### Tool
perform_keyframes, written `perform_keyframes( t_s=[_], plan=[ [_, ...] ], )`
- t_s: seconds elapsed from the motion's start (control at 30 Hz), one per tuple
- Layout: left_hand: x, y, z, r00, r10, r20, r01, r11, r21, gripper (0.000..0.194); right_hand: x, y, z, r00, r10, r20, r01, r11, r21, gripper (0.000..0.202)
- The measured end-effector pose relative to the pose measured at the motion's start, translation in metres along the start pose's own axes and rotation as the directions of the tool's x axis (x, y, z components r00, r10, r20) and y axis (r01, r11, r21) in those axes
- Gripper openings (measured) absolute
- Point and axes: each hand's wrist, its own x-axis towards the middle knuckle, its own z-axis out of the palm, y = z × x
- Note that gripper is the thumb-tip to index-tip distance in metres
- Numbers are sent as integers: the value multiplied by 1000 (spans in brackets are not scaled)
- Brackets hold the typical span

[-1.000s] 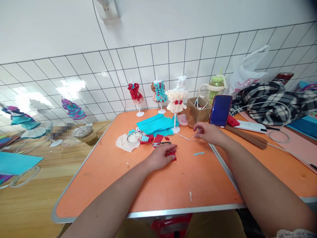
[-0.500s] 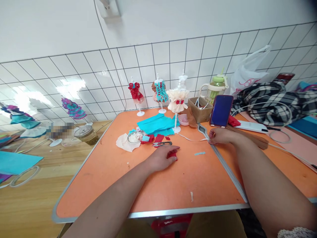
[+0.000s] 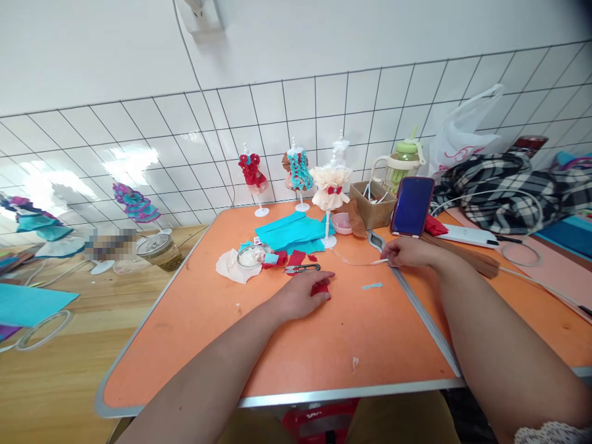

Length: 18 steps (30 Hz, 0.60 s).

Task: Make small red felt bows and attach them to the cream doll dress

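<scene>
My left hand (image 3: 305,295) rests on the orange table, fingers stretched and apart, over a small red paper piece (image 3: 322,290) that is partly hidden beneath it. Just beyond its fingers lies a pair of thread snips (image 3: 303,268). My right hand (image 3: 403,253) is pinched near the metal seam of the table, on the end of a thin white strip (image 3: 380,261). That strip trails left as a faint strand toward a small dress form (image 3: 330,191) in a cream ruffled paper dress with a red bow. Blue paper sheets (image 3: 293,231) lie behind the snips.
Two other dressed forms, one red (image 3: 253,172) and one blue (image 3: 298,172), stand along the tiled wall. A glass dish (image 3: 251,256) sits on cream paper. To the right are a cardboard box (image 3: 374,213), a propped phone (image 3: 411,206), a green-lidded bottle (image 3: 406,157) and plaid cloth (image 3: 490,185).
My right hand has shifted slightly to the left, and the white strip looks fainter along its length. My left hand stays in place.
</scene>
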Motion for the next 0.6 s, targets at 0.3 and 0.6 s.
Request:
perform_keyframes(
  t_s=[0.3, 0.6],
  plan=[
    [-1, 1, 0, 1000, -2, 17, 2, 1000, -13, 47, -4, -13, -2, 973, -43, -225, 14, 992, -128, 20],
    [-1, 0, 0, 1000, -3, 25, 3, 1000, -11, 47, 15, 11, 5, 955, -55, -290, 23, 993, -113, 18]
  ],
)
